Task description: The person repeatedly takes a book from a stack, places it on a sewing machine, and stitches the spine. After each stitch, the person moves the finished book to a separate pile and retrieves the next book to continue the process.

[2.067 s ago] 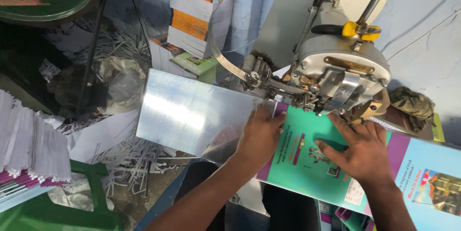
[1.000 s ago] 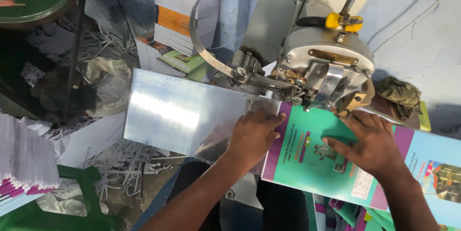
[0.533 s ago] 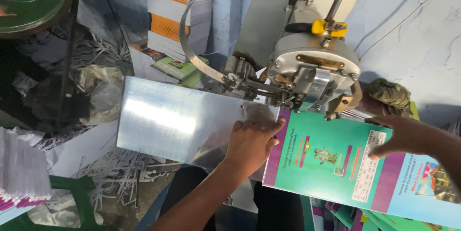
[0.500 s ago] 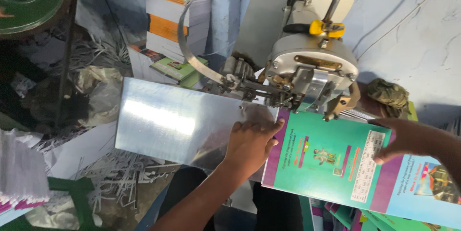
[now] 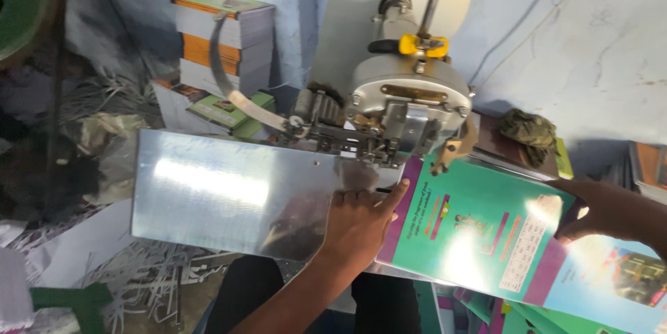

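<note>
A green booklet with a purple spine edge (image 5: 479, 226) lies tilted under the head of a grey stitching machine (image 5: 406, 108). My left hand (image 5: 361, 219) rests flat on the shiny metal plate (image 5: 222, 191), fingertips against the booklet's spine edge. My right hand (image 5: 608, 209) grips the booklet's far right edge, thumb under it. The spine sits right below the machine's stitching foot (image 5: 445, 160).
Stacks of booklets (image 5: 222, 35) stand against the blue wall behind the plate. More green covers (image 5: 611, 285) lie under the booklet at lower right. A crumpled dark cloth (image 5: 528, 129) sits beside the machine. Paper trimmings (image 5: 153, 278) litter the floor at left.
My right hand slid off the cover's middle to the booklet's right edge. The booklet shifted rightward under the machine head. My left hand stayed at the spine.
</note>
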